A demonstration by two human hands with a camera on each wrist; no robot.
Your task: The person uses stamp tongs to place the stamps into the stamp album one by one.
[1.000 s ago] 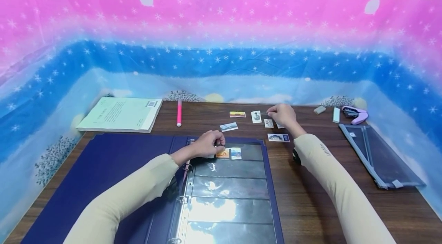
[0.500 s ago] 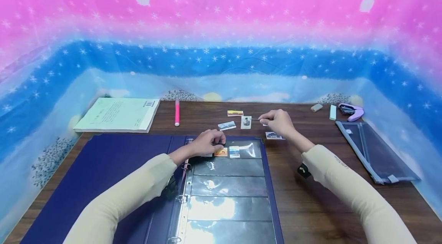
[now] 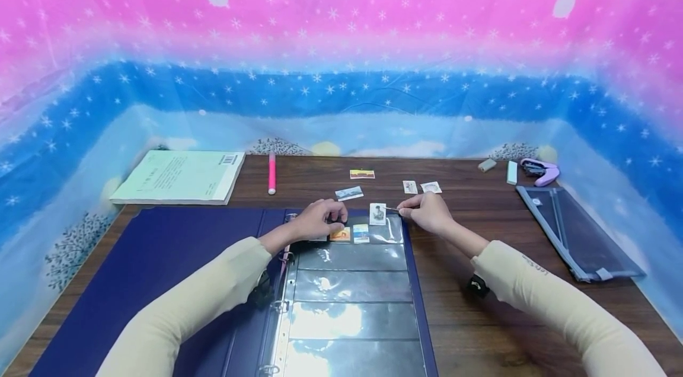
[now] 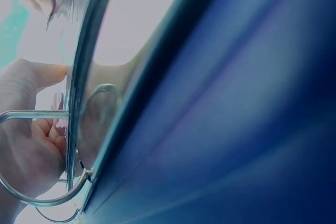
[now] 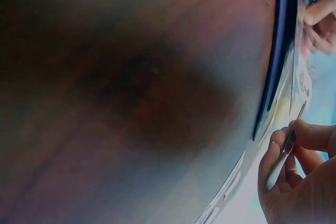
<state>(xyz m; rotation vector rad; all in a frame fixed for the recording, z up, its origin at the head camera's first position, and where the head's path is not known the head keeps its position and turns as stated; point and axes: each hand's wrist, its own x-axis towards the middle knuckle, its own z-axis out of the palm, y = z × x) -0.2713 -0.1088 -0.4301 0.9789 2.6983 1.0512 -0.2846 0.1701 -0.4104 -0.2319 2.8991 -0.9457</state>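
Well, my right hand pinches tweezers holding the portrait stamp at the top edge of the pocket page, best steered level and gently (whether my left hand grips anything is unclear)

I see a pale green book with a barcode lying far left on the wooden counter; I have a pink marker just beside it; over to the right I make out a small grey block, a pale bar, a lilac stapler and a zipped mesh pouch; I see snowflake-patterned cloth behind everything.
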